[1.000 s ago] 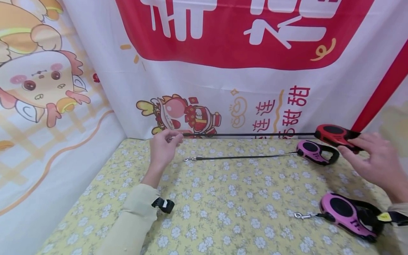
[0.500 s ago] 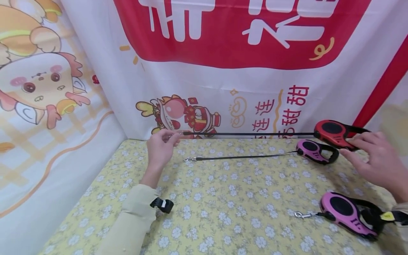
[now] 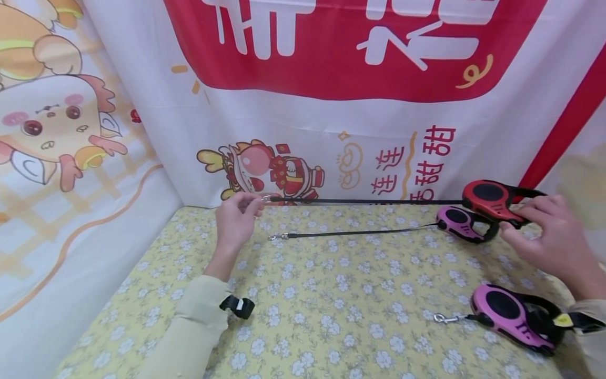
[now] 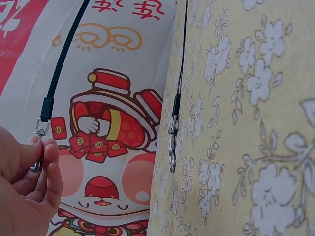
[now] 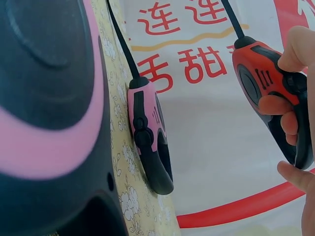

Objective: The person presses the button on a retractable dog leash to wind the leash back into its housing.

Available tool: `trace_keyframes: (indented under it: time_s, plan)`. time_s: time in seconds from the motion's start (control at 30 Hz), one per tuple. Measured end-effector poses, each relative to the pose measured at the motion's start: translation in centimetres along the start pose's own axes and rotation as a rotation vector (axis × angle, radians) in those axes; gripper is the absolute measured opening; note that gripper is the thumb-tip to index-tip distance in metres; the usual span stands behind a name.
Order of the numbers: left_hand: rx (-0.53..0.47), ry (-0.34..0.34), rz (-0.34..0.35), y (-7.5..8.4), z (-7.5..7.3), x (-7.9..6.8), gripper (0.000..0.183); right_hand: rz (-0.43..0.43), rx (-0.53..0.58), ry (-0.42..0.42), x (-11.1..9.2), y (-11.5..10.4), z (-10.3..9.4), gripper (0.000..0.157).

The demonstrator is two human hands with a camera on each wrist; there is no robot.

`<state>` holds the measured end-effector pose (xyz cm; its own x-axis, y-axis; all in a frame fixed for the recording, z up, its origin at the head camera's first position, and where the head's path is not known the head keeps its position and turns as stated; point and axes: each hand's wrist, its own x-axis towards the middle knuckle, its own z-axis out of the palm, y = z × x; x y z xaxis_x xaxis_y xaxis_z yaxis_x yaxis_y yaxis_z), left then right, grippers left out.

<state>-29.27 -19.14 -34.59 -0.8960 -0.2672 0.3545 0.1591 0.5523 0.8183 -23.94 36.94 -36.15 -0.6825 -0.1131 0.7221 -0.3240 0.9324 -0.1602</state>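
Note:
My left hand (image 3: 235, 218) pinches the silver snap hook (image 4: 39, 132) of a red retractable dog leash (image 3: 487, 199) between thumb and fingers. Its black strap (image 3: 369, 201) runs straight and taut across to the red case. At that far end, the black handle is in my right hand (image 3: 554, 234), the thumb near the buttons in the right wrist view. A pink retractable leash (image 3: 459, 223) lies just below the red one, its strap (image 3: 350, 233) drawn out leftward to a silver hook (image 3: 279, 237). Under my right wrist is a second pink leash (image 3: 504, 310), its strap almost fully wound in.
A yellow floral cloth (image 3: 322, 295) covers the table. Directly behind its back edge hangs a white and red printed curtain (image 3: 303, 121), with another printed cloth (image 3: 61, 173) along the left side. Dark bands with small devices sit on both wrists.
The red case has tilted slightly and more of its handle shows. More of the silver hook shows beyond my left fingers. The whole view has shifted a little; both pink leashes stay put.

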Motion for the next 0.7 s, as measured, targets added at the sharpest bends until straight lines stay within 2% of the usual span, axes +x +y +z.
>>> trace_keyframes:
  time_s: [0.3, 0.7]
  plan:
    - [0.012, 0.007, -0.017, 0.19, 0.19, -0.13, 0.017, -0.001, 0.004, 0.021, 0.07, -0.29, 0.23, 0.038]
    - [0.000, -0.038, -0.038, 0.15, 0.53, -0.23, 0.015, 0.019, 0.041, 0.003, 0.01, -0.58, 0.69, 0.036]
